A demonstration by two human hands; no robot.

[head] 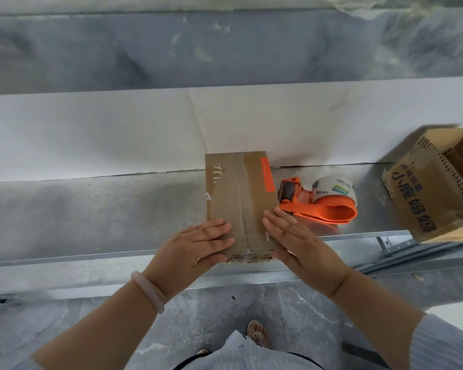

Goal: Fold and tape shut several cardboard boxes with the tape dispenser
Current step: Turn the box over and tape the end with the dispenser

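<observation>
Cardboard box [235,193], flat brown top with glossy tape along its seam, lies on the metal desk [91,209]. We press our left hand [198,247] and right hand [302,247] flat on its near end, fingers [217,228] straight, holding nothing. The orange plastic tape dispenser [321,201] sits just right of our right fingers.

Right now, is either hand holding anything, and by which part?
Nothing is gripped: the left hand and right hand lie flat, pressing the cardboard box top at its near end.
</observation>
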